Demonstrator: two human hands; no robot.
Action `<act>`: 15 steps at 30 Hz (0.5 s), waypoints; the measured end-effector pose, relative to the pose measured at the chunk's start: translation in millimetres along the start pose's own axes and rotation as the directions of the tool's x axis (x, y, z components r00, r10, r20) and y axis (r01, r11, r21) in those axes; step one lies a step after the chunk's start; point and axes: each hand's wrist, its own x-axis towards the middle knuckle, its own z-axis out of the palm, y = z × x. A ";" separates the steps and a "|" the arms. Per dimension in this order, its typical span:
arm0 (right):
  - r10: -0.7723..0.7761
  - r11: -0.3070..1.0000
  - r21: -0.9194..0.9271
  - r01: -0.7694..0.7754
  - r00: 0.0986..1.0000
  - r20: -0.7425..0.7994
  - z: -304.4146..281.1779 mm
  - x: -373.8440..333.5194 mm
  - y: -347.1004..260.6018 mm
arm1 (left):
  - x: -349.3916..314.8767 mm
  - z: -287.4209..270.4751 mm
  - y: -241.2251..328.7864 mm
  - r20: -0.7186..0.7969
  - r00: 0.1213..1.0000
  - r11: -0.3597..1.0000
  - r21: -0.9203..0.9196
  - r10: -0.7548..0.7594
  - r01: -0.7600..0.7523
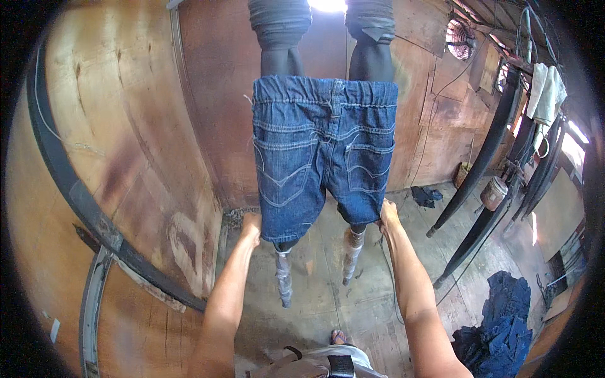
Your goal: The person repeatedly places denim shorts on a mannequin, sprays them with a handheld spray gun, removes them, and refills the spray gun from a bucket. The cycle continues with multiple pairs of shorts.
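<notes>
Head view, contents as follows.

Item: denim shorts [293, 148], dark blue, elasticated waistband uppermost, back pockets with curved stitching facing the wearer. Location: on a dark two-legged form [368, 62], directly ahead of the person. One leg of the form runs through each leg of the shorts, apparently so that the garment hangs spread and upright without lying on anything.

Item: left hand [253, 228], closed, fingers curled on the outer edge of the left leg opening. Item: right hand [389, 215], likewise closed, on the outer edge of the right leg opening. Placement at opposite outer hems presumably lets the two pull evenly and keep the cloth straight; the exact finger grip is too small to tell.

Item: clear wrapping [284, 280] on the form's lower ends, below the hems; probably a slick cover to ease cloth over them.

Surroundings: heap of dark blue cloth [501, 321] on the floor, right, probably put within reach; white cloth [547, 91] draped high at right, off the floor; small pail [493, 193] among black tubes [476, 167], seemingly hung there; wall fan [460, 39], set high, presumably for air.
</notes>
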 end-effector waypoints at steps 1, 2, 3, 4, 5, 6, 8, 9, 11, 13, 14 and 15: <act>-0.014 0.998 0.053 0.014 1.000 0.008 3.4 -1.4 0.8 | 3.8 -3.6 -3.8 -0.019 1.000 0.998 0.058 0.014 -0.013; -0.048 0.994 0.096 0.046 0.999 0.022 3.9 -2.5 -0.6 | 7.0 -6.5 -5.1 -0.033 0.999 0.983 0.180 0.032 -0.025; -0.004 1.000 -0.018 0.005 1.000 0.021 3.7 -3.9 -4.9 | 8.4 -9.4 -2.4 0.020 1.000 0.974 0.228 0.019 -0.023; 0.013 0.992 -0.129 -0.010 1.000 0.019 4.5 -4.9 -13.0 | 8.8 -11.1 4.0 0.086 0.995 0.965 0.253 0.046 -0.066; 0.051 0.976 -0.215 -0.040 0.998 0.045 7.7 -6.6 -22.7 | 6.1 -11.9 11.6 0.157 0.986 0.955 0.281 0.052 -0.095; 0.054 0.824 -0.566 0.015 0.993 0.104 2.6 -6.0 -42.3 | 1.8 -12.5 22.0 0.254 0.953 0.922 0.303 0.164 -0.239; -0.187 0.393 -0.875 0.283 0.956 0.225 -5.4 -11.7 -90.9 | -8.3 -11.3 50.4 0.447 0.839 0.821 0.318 0.311 -0.474; -0.218 0.178 -0.930 0.322 0.934 0.282 -6.2 -14.2 -123.1 | -14.3 -9.4 68.8 0.487 0.837 0.851 0.301 0.250 -0.430; -0.555 0.175 -0.889 0.423 0.788 0.265 10.1 -11.5 -210.4 | -24.7 -12.4 118.8 0.517 0.846 0.869 0.350 0.132 -0.350; -0.861 0.028 -0.712 0.702 0.379 0.340 25.5 -19.0 -316.6 | -20.7 -14.5 201.2 0.276 0.933 0.729 0.586 0.230 -0.353; -0.925 0.031 -0.520 0.854 0.222 0.309 29.5 -28.7 -369.4 | -21.0 -17.6 252.2 0.267 0.932 0.702 0.615 0.244 -0.360; -0.973 -0.059 -0.630 0.774 0.097 0.210 45.8 -35.3 -423.3 | -25.2 -20.8 304.2 0.203 0.905 0.792 0.438 0.374 -0.426</act>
